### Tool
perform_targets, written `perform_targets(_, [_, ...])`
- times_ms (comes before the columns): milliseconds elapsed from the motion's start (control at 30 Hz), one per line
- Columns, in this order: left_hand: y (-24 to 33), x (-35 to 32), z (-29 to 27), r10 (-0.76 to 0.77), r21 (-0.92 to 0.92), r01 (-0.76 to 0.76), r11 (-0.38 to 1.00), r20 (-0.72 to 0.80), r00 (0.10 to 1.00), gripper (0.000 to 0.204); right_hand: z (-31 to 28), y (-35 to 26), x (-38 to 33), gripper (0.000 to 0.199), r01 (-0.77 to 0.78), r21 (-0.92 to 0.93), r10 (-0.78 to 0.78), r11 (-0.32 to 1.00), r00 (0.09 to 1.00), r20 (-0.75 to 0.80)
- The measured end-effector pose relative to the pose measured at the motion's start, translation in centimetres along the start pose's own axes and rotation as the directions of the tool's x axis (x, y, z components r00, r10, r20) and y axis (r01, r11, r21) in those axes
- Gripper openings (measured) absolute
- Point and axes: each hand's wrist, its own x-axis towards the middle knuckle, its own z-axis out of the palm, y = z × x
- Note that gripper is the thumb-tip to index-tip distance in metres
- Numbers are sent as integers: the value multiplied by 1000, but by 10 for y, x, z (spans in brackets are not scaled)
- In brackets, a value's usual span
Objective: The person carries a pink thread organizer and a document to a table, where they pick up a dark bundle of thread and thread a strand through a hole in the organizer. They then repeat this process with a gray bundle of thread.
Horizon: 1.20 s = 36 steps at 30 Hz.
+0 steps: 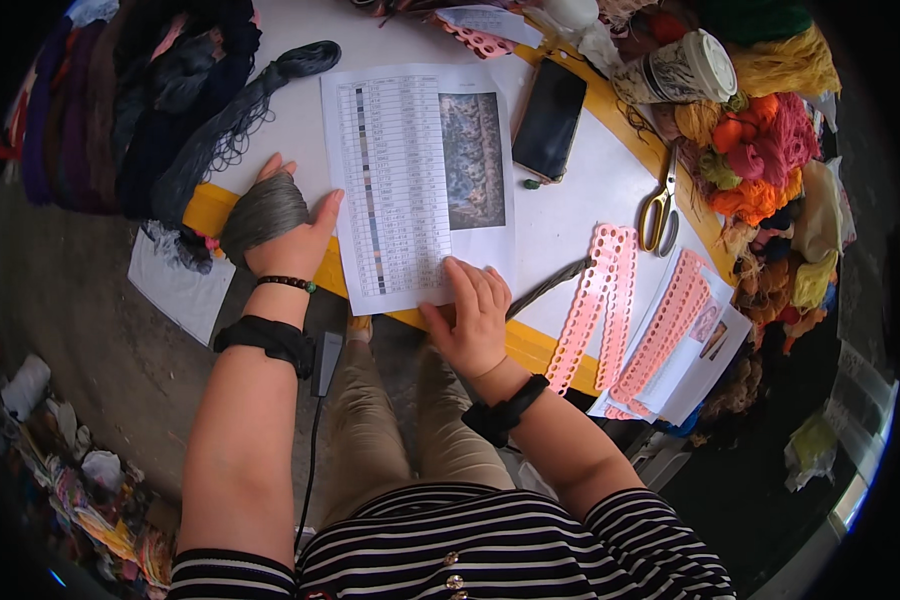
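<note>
A skein of grey yarn (pixel 267 212) is wrapped around the fingers of my left hand (pixel 288 250). Its fingertips stick out beyond the yarn, and the thumb touches the left edge of a printed chart sheet (pixel 395 200). The sheet shows a table with a column of colour swatches and a patterned picture. On the sheet's lower right edge rest the fingers of my right hand (pixel 473 325), slightly bent and apart, with the thumb at the bottom edge. A twisted dark grey yarn hank (pixel 550 288) runs from beside that hand toward pink perforated strips (pixel 582 310).
Dark hanks (pixel 185 100) hang at the far left. A phone (pixel 550 120), scissors (pixel 660 210) and a paper cup (pixel 675 68) lie or stand to the right, by piled bright yarn (pixel 765 140). More pink strips (pixel 665 325) lie on papers near the table's yellow edge (pixel 530 345).
</note>
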Motion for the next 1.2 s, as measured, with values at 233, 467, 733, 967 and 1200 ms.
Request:
perform_targets(233, [3, -1, -1, -33, -53, 34, 998, 16, 999, 62, -4, -4, 1, 62, -38, 22, 38, 999, 999, 9])
perform_targets(467, [1, 0, -2, -38, -17, 38, 999, 18, 999, 62, -14, -12, 9, 61, -56, -6, 56, 998, 995, 83])
perform_targets(733, [-1, 0, 1, 0, -11, -1, 1000, -24, 1000, 62, -8, -43, 42, 87, -151, -18, 152, 988, 987, 45])
perform_targets(967, [-3, 0, 1, 37, -68, -41, 997, -51, 998, 56, 14, -40, 39, 99, -234, -108, 244, 966, 966, 85])
perform_targets(1200, [-4, -2, 1, 37, -99, -43, 994, -60, 998, 42, 16, -40, 38, 97, -247, -86, 255, 965, 962, 94])
